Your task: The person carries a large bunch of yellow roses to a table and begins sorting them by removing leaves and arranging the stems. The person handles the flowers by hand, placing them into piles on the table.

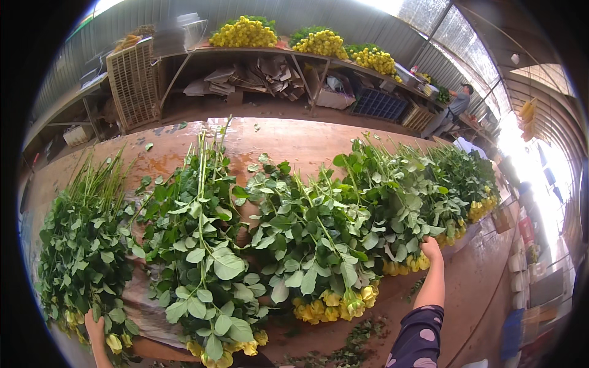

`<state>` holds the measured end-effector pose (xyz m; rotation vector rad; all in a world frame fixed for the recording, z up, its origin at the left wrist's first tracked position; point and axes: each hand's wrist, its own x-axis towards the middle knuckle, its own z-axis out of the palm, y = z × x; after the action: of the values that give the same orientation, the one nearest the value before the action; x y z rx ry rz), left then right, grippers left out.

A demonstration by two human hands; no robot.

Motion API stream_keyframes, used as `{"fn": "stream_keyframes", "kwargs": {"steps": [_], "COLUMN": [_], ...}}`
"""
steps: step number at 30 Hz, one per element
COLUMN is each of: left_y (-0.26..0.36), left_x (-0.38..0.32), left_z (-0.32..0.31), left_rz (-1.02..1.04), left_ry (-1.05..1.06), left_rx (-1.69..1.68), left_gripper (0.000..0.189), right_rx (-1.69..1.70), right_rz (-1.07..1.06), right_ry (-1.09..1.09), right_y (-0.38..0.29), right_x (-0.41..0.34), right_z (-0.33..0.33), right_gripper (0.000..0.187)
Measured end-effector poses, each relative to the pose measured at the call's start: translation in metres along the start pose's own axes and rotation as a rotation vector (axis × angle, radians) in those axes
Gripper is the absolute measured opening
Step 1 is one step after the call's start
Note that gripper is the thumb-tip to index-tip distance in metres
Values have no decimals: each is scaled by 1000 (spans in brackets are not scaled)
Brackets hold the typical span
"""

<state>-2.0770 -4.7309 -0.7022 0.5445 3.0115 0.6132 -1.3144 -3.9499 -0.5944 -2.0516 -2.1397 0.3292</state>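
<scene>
My left hand (95, 325) is at the flower end of the leftmost pile of yellow roses (85, 244). Leaves cover part of its fingers, so its grip is unclear. Farther right, my right hand (431, 250) reaches into the foliage of a right-hand rose pile (402, 216), just above its yellow blooms (409, 264). Its fingertips are hidden among the leaves. Between my hands lie a tall rose pile (198, 257) and a wider one (313, 239). Blooms point towards me, and cut stems point away.
The piles rest on a wooden table (267, 133). Leaf scraps (359, 340) lie near me. Behind, a long bench (202, 49) bears bunches of yellow roses (244, 34), with cardboard (271, 76) and a blue crate (379, 105) below. A person (453, 108) stands at the far right.
</scene>
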Motion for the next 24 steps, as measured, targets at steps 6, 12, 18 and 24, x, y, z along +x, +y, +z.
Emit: {"fn": "stream_keyframes", "kwargs": {"steps": [6, 12, 18, 24], "left_y": [-14, 15, 77, 80], "left_x": [-14, -32, -22, -58], "left_z": [11, -10, -49, -89], "left_rz": [-153, -119, -30, -246], "left_ry": [-64, -69, -318, -407], "left_rx": [-95, -260, -807, -907], "left_gripper": [58, 63, 57, 64], "right_rx": [45, 639, -230, -627], "right_rz": [-65, 67, -33, 258], "right_ry": [-100, 138, -91, -51], "right_y": [12, -1, -19, -156], "right_x": [8, 2, -55, -174], "right_z": [2, -11, -23, -41], "right_gripper": [32, 44, 41, 49]}}
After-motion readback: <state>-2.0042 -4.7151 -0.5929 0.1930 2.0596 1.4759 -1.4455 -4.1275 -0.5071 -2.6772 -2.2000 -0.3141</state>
